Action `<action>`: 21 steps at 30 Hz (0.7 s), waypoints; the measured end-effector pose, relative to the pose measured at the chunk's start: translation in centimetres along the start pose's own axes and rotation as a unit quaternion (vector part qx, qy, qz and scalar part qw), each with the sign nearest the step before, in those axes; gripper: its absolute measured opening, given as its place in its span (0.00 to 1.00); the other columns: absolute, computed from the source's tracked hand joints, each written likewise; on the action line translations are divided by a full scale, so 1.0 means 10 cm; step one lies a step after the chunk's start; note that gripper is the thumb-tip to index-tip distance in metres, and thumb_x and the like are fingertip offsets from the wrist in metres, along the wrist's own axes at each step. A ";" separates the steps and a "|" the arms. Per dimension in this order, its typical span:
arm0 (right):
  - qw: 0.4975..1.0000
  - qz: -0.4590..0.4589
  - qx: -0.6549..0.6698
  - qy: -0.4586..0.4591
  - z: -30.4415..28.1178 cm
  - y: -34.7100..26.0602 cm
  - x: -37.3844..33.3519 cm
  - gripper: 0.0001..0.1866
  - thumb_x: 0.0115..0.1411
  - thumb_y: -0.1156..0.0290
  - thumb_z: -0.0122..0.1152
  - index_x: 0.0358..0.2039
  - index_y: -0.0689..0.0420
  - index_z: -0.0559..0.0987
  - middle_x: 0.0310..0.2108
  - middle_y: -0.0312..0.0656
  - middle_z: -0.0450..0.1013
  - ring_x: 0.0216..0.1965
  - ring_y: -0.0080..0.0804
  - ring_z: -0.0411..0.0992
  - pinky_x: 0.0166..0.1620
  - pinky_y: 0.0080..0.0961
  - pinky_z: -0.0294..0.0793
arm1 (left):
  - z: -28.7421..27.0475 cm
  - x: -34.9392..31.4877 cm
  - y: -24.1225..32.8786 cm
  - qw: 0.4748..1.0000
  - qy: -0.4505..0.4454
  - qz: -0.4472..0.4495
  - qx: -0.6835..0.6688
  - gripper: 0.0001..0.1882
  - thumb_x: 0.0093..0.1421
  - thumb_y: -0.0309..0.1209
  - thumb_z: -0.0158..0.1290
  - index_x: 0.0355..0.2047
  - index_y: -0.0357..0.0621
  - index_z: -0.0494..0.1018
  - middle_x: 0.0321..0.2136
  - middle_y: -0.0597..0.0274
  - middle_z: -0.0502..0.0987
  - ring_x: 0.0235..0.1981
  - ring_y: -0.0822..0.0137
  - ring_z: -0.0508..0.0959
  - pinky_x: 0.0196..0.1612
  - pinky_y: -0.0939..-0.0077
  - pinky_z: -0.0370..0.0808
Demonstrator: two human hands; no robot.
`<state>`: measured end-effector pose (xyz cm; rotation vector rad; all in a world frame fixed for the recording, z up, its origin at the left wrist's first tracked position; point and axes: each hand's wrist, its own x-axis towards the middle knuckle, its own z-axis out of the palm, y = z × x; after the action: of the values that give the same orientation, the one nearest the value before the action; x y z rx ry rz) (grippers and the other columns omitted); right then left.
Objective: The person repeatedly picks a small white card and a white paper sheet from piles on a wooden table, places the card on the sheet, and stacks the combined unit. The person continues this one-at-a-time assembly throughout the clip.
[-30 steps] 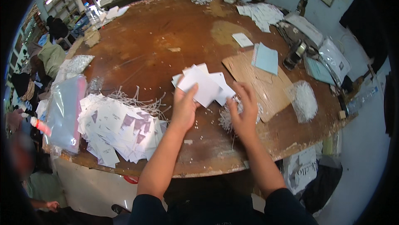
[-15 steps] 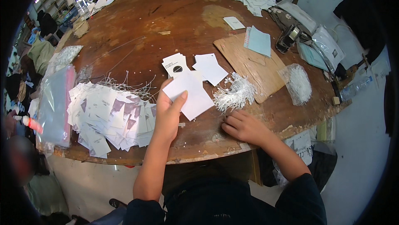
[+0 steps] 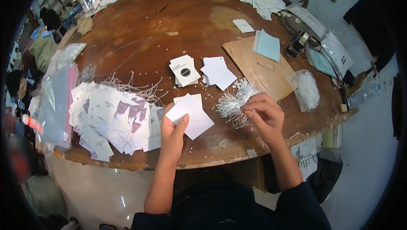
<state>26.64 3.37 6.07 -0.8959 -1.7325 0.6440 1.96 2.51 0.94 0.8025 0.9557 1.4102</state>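
White cards (image 3: 198,120) are gripped by the left hand (image 3: 173,138) over the table (image 3: 186,13). The right hand (image 3: 268,119) bunches its fingertips beside the strings (image 3: 231,105); I cannot tell whether it holds one. The step seems to be string-picking; the next move calls for steady cards.

the cards (image 3: 194,119) look like smooth matt paper, the flat bags (image 3: 57,107) glossy plastic, the table (image 3: 140,26) scuffed wood.
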 end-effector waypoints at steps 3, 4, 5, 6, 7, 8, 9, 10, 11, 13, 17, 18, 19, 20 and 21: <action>0.988 -0.009 -0.026 -0.154 0.25 0.05 -0.14 0.06 0.56 0.80 0.65 0.35 0.63 0.81 0.34 0.44 0.77 0.35 0.37 0.77 0.39 0.28 0.77 | -0.03 0.00 -0.01 0.999 0.023 -0.012 -0.032 0.26 0.65 0.25 0.53 0.61 0.35 0.61 0.54 0.55 0.72 0.54 0.68 0.72 0.59 0.70 0.69; 0.975 -0.028 -0.011 -0.219 0.33 0.07 -0.16 0.06 0.57 0.79 0.65 0.35 0.62 0.81 0.34 0.45 0.77 0.34 0.39 0.77 0.39 0.28 0.76 | -0.04 0.02 0.00 0.999 0.015 0.004 -0.028 0.26 0.65 0.25 0.52 0.61 0.35 0.61 0.53 0.55 0.72 0.54 0.68 0.73 0.58 0.70 0.69; 0.978 -0.003 -0.021 -0.207 0.37 0.09 -0.17 0.05 0.57 0.78 0.65 0.35 0.61 0.81 0.34 0.44 0.77 0.35 0.39 0.77 0.39 0.28 0.77 | -0.04 0.02 0.00 0.999 0.017 0.013 -0.026 0.26 0.65 0.25 0.52 0.61 0.35 0.61 0.53 0.55 0.72 0.54 0.68 0.73 0.58 0.70 0.70; 0.980 0.019 -0.017 -0.196 0.41 0.09 -0.21 0.05 0.57 0.78 0.65 0.35 0.61 0.81 0.34 0.44 0.77 0.35 0.40 0.77 0.39 0.28 0.77 | -0.05 0.00 -0.01 0.999 0.028 0.016 -0.026 0.26 0.65 0.25 0.52 0.61 0.36 0.61 0.53 0.55 0.72 0.53 0.68 0.73 0.58 0.70 0.70; 0.982 0.048 -0.010 -0.182 0.44 0.06 -0.25 0.05 0.57 0.77 0.65 0.35 0.60 0.81 0.34 0.44 0.77 0.36 0.40 0.78 0.39 0.27 0.77 | -0.05 -0.03 -0.01 0.999 0.027 0.008 -0.019 0.26 0.65 0.25 0.52 0.61 0.35 0.60 0.53 0.55 0.72 0.53 0.68 0.73 0.57 0.70 0.70; 0.983 0.032 -0.013 -0.181 0.45 0.04 -0.26 0.05 0.57 0.77 0.65 0.35 0.60 0.81 0.34 0.44 0.78 0.36 0.39 0.78 0.40 0.27 0.78 | -0.06 -0.03 -0.01 1.000 0.020 0.004 -0.009 0.26 0.65 0.24 0.52 0.61 0.35 0.60 0.53 0.55 0.72 0.53 0.68 0.73 0.57 0.71 0.70; 0.984 0.020 -0.016 -0.177 0.45 0.02 -0.25 0.05 0.57 0.77 0.65 0.35 0.60 0.81 0.34 0.44 0.79 0.36 0.39 0.79 0.41 0.27 0.78 | -0.06 -0.01 -0.01 1.000 0.012 0.002 0.002 0.26 0.65 0.24 0.52 0.61 0.35 0.60 0.53 0.55 0.72 0.53 0.68 0.73 0.57 0.71 0.70; 0.985 0.000 -0.011 -0.172 0.44 -0.01 -0.24 0.05 0.58 0.77 0.65 0.35 0.60 0.81 0.34 0.43 0.79 0.37 0.38 0.79 0.42 0.27 0.78 | -0.06 0.00 -0.01 1.000 0.008 0.003 0.005 0.25 0.65 0.24 0.52 0.61 0.35 0.60 0.53 0.54 0.72 0.52 0.68 0.73 0.56 0.71 0.70; 0.991 0.078 0.033 -0.104 0.43 -0.01 -0.21 0.04 0.60 0.77 0.64 0.35 0.62 0.81 0.35 0.42 0.81 0.37 0.31 0.80 0.43 0.25 0.78 | -0.05 -0.01 -0.03 1.000 0.003 0.000 0.007 0.25 0.65 0.24 0.52 0.61 0.35 0.60 0.53 0.54 0.72 0.52 0.68 0.73 0.56 0.71 0.71; 0.974 0.191 0.117 -0.044 0.50 0.01 -0.11 0.03 0.63 0.77 0.62 0.36 0.63 0.80 0.35 0.42 0.80 0.38 0.27 0.79 0.43 0.23 0.78 | -0.02 -0.02 -0.06 1.000 -0.008 0.000 0.022 0.25 0.65 0.24 0.52 0.61 0.35 0.60 0.53 0.54 0.72 0.52 0.68 0.74 0.56 0.72 0.71; 0.960 0.241 0.144 -0.010 0.77 0.05 0.01 0.06 0.66 0.76 0.59 0.40 0.65 0.79 0.34 0.41 0.80 0.36 0.21 0.76 0.41 0.18 0.75 | 0.00 -0.04 -0.11 0.998 -0.007 0.013 0.059 0.25 0.65 0.25 0.52 0.61 0.35 0.59 0.52 0.53 0.73 0.52 0.68 0.74 0.55 0.71 0.71; 0.963 0.236 0.131 -0.014 0.83 0.05 0.02 0.07 0.66 0.76 0.59 0.41 0.65 0.79 0.34 0.41 0.80 0.36 0.20 0.76 0.40 0.17 0.75 | 0.00 -0.05 -0.12 0.998 -0.004 0.016 0.065 0.26 0.65 0.25 0.52 0.61 0.34 0.59 0.52 0.53 0.73 0.51 0.68 0.74 0.55 0.71 0.71; 0.967 0.221 0.126 0.003 0.92 0.06 0.05 0.06 0.67 0.75 0.59 0.40 0.64 0.78 0.31 0.38 0.78 0.33 0.18 0.74 0.37 0.17 0.74 | -0.02 -0.06 -0.12 0.997 -0.003 0.024 0.079 0.26 0.65 0.25 0.52 0.61 0.34 0.59 0.52 0.53 0.73 0.51 0.68 0.74 0.55 0.71 0.71; 0.970 0.215 0.111 0.010 0.98 0.05 0.06 0.05 0.66 0.75 0.59 0.39 0.64 0.78 0.29 0.37 0.77 0.32 0.19 0.73 0.36 0.17 0.73 | -0.03 -0.06 -0.13 0.995 -0.002 0.031 0.094 0.26 0.65 0.25 0.52 0.61 0.34 0.59 0.52 0.52 0.73 0.51 0.67 0.74 0.55 0.70 0.71; 0.971 0.219 0.091 0.017 1.03 0.05 0.08 0.05 0.66 0.75 0.59 0.38 0.64 0.77 0.28 0.37 0.76 0.31 0.19 0.72 0.35 0.18 0.73 | -0.04 -0.07 -0.14 0.993 -0.002 0.037 0.108 0.26 0.65 0.25 0.52 0.61 0.34 0.59 0.51 0.52 0.73 0.51 0.67 0.74 0.54 0.70 0.71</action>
<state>16.88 4.29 2.82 -1.1609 -1.4242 1.0533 2.25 1.74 -0.42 1.0103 1.0979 1.3832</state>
